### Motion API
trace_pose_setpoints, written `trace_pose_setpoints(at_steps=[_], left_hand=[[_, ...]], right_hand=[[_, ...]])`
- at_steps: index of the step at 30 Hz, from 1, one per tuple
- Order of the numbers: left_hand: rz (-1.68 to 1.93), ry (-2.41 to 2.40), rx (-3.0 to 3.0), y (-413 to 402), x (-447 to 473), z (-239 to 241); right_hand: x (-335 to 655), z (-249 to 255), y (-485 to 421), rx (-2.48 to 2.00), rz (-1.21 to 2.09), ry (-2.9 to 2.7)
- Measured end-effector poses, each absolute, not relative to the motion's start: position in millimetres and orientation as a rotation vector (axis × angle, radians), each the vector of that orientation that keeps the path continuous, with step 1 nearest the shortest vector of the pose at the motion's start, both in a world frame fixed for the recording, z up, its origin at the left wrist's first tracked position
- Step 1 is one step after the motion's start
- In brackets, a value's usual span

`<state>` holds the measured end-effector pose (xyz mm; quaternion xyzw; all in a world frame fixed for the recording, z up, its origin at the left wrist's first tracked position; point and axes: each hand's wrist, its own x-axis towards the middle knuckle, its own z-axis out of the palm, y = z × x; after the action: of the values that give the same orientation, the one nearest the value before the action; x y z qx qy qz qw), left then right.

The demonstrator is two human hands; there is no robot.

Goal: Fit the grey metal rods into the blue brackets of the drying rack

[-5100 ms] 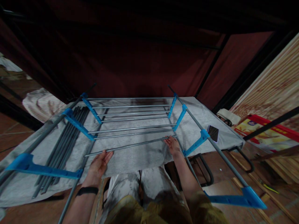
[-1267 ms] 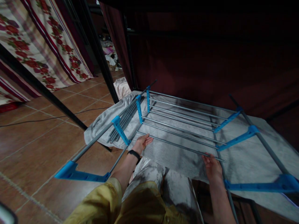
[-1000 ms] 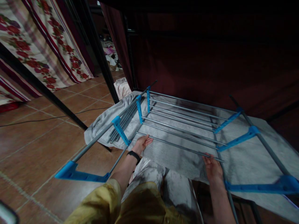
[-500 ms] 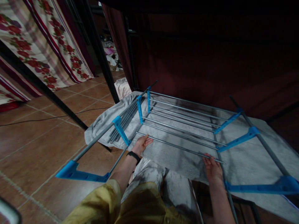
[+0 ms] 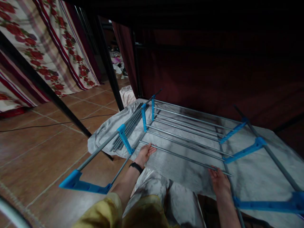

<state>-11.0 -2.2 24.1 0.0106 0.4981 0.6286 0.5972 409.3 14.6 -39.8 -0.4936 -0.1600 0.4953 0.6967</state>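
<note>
My left hand (image 5: 145, 153) holds a thin grey metal rod (image 5: 180, 157) near its left end, thumb on top and fingers beneath. Close to the rod's right end, my right hand (image 5: 218, 179) grips it with the fingertips. The rod lies crosswise, in front of a partly assembled rack (image 5: 190, 133) of grey tubes. Several similar rods span the rack's far half. Blue plastic brackets join its side tubes: one bracket (image 5: 125, 141) stands left of my left hand, and another (image 5: 268, 205) is to the right of my right hand.
Several loose grey rods (image 5: 129, 129) lie bundled on the grey blanket (image 5: 182, 171) beneath the rack. A black bed post (image 5: 108, 60) rises at left, with a slanted black bar (image 5: 54, 98) nearer. A dark cable (image 5: 59, 122) crosses the tiled floor (image 5: 47, 152).
The whole scene sits slightly lower and to the right, as the head view has tilted. Both hands keep their hold on the rod, with little other movement.
</note>
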Motion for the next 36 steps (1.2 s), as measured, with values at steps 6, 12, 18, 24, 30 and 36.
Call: trace_pose_setpoints(at_steps=[6, 12, 18, 24, 30, 36], left_hand=[[1.547, 1.084, 0.039, -9, -9, 22], [1.683, 1.176, -0.008, -12, -8, 30], [1.819, 1.301, 0.067, -12, -15, 42], [1.857, 1.358, 0.14, -16, -18, 42], [1.932, 1.368, 0.135, -17, -23, 39], [1.952, 1.367, 0.116, -18, -31, 43]], right_hand=[[427, -48, 3, -1.163, 1.095, -0.394], [434, -41, -22, -1.207, 1.103, -0.425], [442, -32, -38, -1.198, 1.088, -0.513], [442, -33, -37, -1.119, 0.994, -0.481], [443, -34, -24, -1.068, 0.955, -0.435], [437, -19, -5, -1.07, 0.925, -0.358]])
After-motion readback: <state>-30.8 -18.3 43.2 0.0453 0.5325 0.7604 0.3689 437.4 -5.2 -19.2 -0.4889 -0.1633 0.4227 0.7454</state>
